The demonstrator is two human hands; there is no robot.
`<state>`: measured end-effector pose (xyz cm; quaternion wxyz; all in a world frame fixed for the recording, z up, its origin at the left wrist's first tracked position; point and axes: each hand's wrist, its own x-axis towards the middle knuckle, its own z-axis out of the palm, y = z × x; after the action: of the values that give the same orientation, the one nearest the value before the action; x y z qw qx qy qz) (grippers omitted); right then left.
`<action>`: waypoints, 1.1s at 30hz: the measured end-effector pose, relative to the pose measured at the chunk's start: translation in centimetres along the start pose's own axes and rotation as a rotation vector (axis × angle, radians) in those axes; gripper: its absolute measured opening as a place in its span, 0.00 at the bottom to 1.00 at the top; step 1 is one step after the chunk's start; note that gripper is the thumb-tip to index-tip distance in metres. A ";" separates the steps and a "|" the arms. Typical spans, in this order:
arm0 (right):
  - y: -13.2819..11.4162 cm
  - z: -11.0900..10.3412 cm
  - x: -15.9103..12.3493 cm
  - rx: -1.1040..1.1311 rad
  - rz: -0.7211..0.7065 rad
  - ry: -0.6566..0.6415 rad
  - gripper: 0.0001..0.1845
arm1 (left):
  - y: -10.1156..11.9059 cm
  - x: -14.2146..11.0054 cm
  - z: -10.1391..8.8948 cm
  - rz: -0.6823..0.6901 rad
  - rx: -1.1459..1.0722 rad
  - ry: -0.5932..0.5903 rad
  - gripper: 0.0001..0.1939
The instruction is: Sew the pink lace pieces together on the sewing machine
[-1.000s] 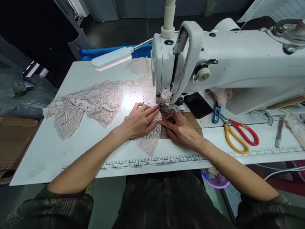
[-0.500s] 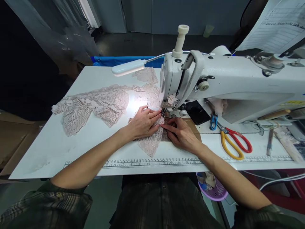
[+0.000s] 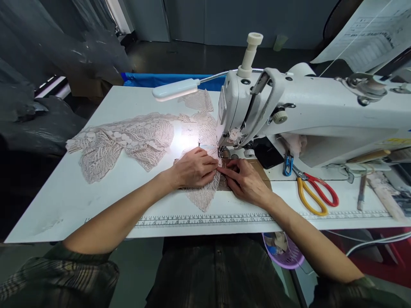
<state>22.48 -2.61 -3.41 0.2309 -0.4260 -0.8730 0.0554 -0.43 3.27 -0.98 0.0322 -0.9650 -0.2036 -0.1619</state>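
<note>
Pale pink lace fabric [image 3: 203, 200] runs under the needle end of a white sewing machine [image 3: 231, 102]. On the lace, just in front of the presser foot [image 3: 221, 150], lies my left hand [image 3: 196, 168], its fingers bent and closed on the fabric. My right hand [image 3: 247, 182] is to the right of it, index finger reaching to the lace edge beside the left fingertips. Its fingers are drawn together at that edge, and the fingertip contact is partly hidden. The rest of the lace piece [image 3: 144, 132] spreads leftward over the white table [image 3: 105, 201].
Scissors [image 3: 313, 192] with red and yellow handles and blue thread snips [image 3: 288, 164] lie right of my right hand. A black phone-like slab [image 3: 267, 152] is under the machine arm. A lamp [image 3: 176, 90] hangs above the lace. A printed ruler [image 3: 205, 220] follows the front edge.
My left hand's fingers, stretched out near the presser foot before, have bent and drawn back towards me. My right hand stays almost in place. The view has shifted slightly.
</note>
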 end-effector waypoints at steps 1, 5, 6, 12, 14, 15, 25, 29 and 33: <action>0.0 0.0 0.0 -0.002 0.003 -0.003 0.20 | -0.1 0.0 -0.2 -0.006 -0.013 -0.022 0.13; -0.2 -0.1 0.0 -0.014 0.020 -0.018 0.21 | -0.1 0.0 -0.6 -0.036 -0.019 -0.065 0.14; -0.3 -0.1 0.0 -0.016 0.026 -0.021 0.21 | -0.1 0.0 -0.6 -0.040 -0.016 -0.071 0.15; -0.5 -0.1 0.2 -0.038 0.051 -0.015 0.21 | 0.0 -0.1 -0.8 -0.058 0.004 -0.135 0.17; -0.5 -0.1 0.3 -0.048 0.050 -0.018 0.21 | 0.1 0.0 -0.9 -0.068 0.016 -0.156 0.18; -0.5 -0.1 0.4 -0.053 0.050 -0.022 0.21 | 0.2 0.0 -0.9 -0.075 0.023 -0.163 0.19; -1.0 -0.7 1.4 -0.147 0.119 -0.110 0.22 | 1.1 0.2 -1.0 -0.141 0.093 -0.222 0.23; -1.1 -0.8 1.7 -0.186 0.165 -0.138 0.23 | 1.3 0.3 -0.8 -0.180 0.124 -0.231 0.25; -0.7 -0.8 1.2 -0.155 0.120 -0.118 0.22 | 1.3 0.4 -0.4 -0.191 0.141 -0.200 0.26</action>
<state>21.71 -2.15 -2.08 0.1420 -0.4900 -0.8597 0.0264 0.32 2.20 -0.50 0.0641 -0.9480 -0.3074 -0.0525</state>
